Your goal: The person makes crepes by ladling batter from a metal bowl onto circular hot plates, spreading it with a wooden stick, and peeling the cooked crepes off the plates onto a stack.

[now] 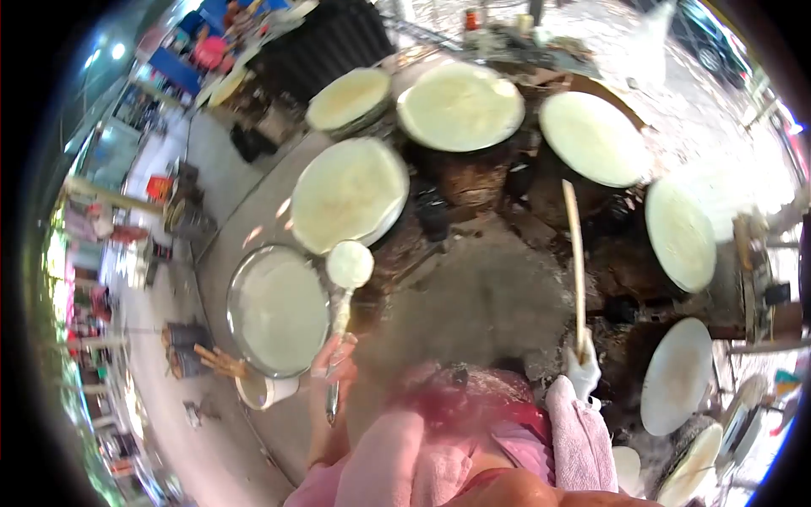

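My left hand (336, 362) is closed round the handle of a ladle (350, 264), whose round bowl is coated in white batter. The bowl is beside the lower edge of a round pan covered in a pale layer (349, 190). Just left of it sits a wide metal basin (234, 338) of whitish liquid. My right hand (583, 370), in what looks like a white glove, grips a long flat wooden stick (575, 253) pointing up and away. Its far tip is near another round pale-covered pan (593, 139).
More round pans with pale layers (460, 107) curve around me, with dark stove bases (469, 182) beneath. A white bucket (253, 391) with wooden sticks (221, 362) stands below the basin. Stacked pale rounds (693, 465) are at lower right.
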